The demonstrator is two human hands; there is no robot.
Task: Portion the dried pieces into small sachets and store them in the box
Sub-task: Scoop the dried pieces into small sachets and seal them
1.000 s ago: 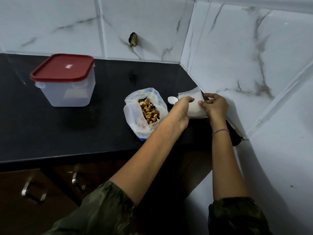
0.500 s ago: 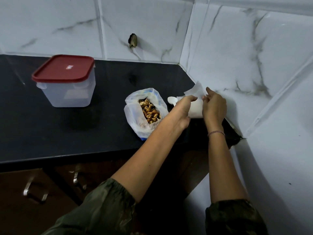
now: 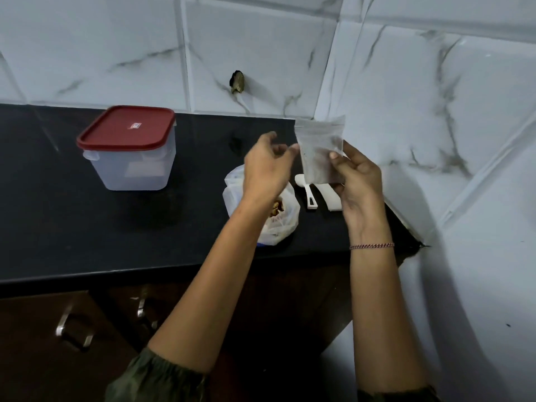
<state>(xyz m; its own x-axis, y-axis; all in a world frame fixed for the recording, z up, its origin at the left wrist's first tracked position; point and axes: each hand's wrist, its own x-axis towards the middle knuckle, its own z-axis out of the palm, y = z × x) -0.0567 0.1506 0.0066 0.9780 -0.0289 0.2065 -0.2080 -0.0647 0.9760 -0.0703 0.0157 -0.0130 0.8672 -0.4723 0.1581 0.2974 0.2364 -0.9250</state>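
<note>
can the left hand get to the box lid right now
Probably yes. The left hand is raised above the bag of dried pieces and seems to hold nothing; the right hand has the sachet. The box stands to its left, red lid uncovered, only bare counter between.

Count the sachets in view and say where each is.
1: the sachet pinched in the right hand, held up over the counter. A white piece lying beneath that hand might be more; I cannot tell.
</note>
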